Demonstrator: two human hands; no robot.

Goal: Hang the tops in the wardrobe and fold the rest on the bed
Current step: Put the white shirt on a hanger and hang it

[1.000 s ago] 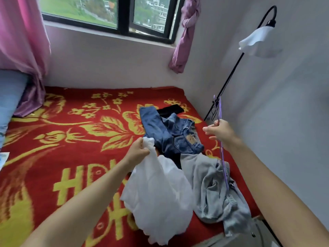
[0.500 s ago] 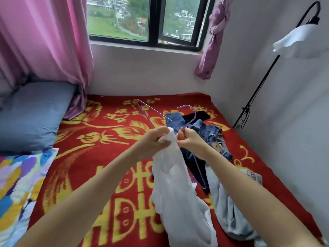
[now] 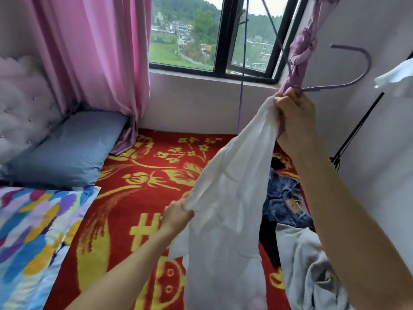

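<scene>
In the head view, the right hand point(image 3: 295, 115), high at far right, has its fingers clamped on the purple hanger point(image 3: 348, 86) and the upper end of the white top point(image 3: 228, 198), while the left hand point(image 3: 176, 217), lower and nearer, pinches the top's edge above the red bed point(image 3: 134, 198).

On the bed point(image 3: 138, 198): pillow point(image 3: 67, 148) left; jeans point(image 3: 286, 202) right — garment point(image 3: 299, 260) before them.
</scene>
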